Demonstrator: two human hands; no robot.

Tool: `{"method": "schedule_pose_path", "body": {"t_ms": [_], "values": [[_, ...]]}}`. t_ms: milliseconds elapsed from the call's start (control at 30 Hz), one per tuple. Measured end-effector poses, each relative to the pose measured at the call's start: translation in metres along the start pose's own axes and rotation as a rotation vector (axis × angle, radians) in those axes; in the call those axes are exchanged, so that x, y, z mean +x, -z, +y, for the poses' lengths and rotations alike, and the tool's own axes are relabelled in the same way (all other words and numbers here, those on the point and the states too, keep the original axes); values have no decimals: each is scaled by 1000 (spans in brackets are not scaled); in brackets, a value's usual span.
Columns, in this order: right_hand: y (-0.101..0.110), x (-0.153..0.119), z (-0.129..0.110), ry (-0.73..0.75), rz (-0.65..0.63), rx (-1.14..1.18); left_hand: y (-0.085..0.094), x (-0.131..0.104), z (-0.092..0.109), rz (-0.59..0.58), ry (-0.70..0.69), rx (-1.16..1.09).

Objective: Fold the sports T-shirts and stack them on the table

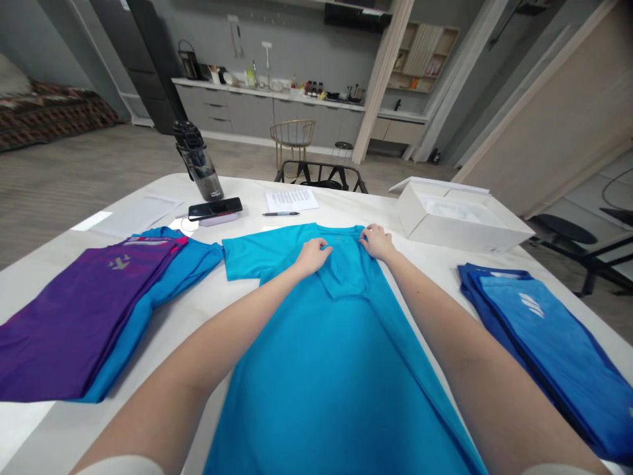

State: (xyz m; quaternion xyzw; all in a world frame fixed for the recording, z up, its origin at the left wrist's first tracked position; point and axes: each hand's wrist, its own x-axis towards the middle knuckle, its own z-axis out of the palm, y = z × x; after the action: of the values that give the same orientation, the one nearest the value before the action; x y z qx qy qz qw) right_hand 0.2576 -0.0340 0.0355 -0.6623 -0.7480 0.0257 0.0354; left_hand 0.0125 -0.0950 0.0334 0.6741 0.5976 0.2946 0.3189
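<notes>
Turquoise T-shirt (341, 356) spread flat on the white tabletop (237, 297), both hands at its collar end, left hand (313, 256) and right hand (376, 241) each pinching folded fabric (fingers curled closed), purple shirt (84, 310) left, blue shirts (548, 343) right.

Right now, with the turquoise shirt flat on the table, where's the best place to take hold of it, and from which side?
Grip the turquoise shirt at its far shoulder edge beside the collar, where the left hand and right hand already rest. Come from above, from the near side: the cloth lies flat on the table, and there its edge and the folded-in right sleeve probably give the fingers something to pinch.
</notes>
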Motion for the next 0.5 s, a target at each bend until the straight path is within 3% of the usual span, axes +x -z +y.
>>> {"method": "schedule_pose_path", "body": {"t_ms": [133,300,400,500], "values": [[11,7,10,-182,36,137,7,0,12,107,-67,-192],[31,23,6,-234,60,213,39,25,28,67,132,-454],[32,30,-9,-245,74,222,57,41,13,19,282,-527],[18,32,-24,-224,66,220,61,46,-19,95,333,-321]]}}
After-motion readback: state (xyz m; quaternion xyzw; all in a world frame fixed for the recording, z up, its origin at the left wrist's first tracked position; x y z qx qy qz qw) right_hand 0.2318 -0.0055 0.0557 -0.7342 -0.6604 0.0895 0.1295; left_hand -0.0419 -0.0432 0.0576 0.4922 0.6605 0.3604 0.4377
